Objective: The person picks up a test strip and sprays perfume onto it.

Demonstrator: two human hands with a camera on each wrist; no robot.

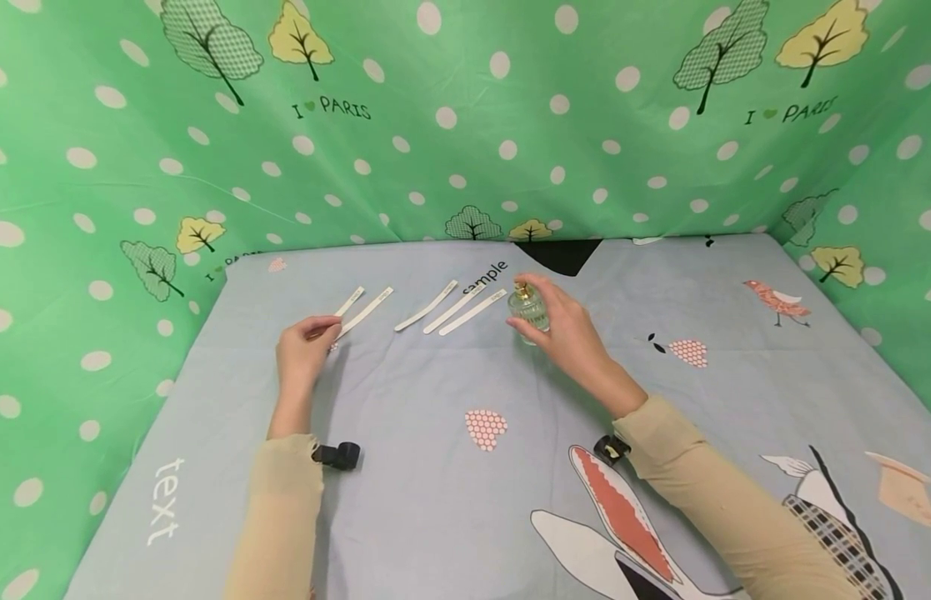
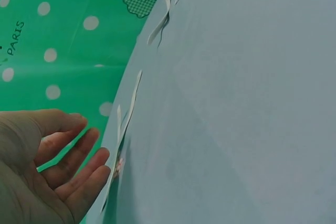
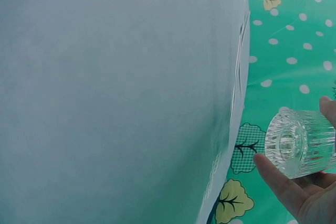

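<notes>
My right hand (image 1: 573, 340) grips a clear glass perfume bottle (image 1: 531, 310) with a gold neck, its fingers over the top. In the right wrist view the ribbed glass base of the bottle (image 3: 294, 142) faces the camera. The left hand (image 1: 306, 346) hovers by two slim white paper strips (image 1: 369, 309) at the left, its fingers overlapping their near ends in the head view. In the left wrist view that hand (image 2: 58, 166) has loosely bent fingers, apart from the strips, and nothing shows between them. Three more white strips (image 1: 471, 313) lie slanted near the bottle.
A pale blue printed cloth (image 1: 420, 492) covers the table. Green dotted fabric (image 1: 405, 150) hangs behind it and on both sides. Each wrist wears a black camera mount, such as the left mount (image 1: 347, 456).
</notes>
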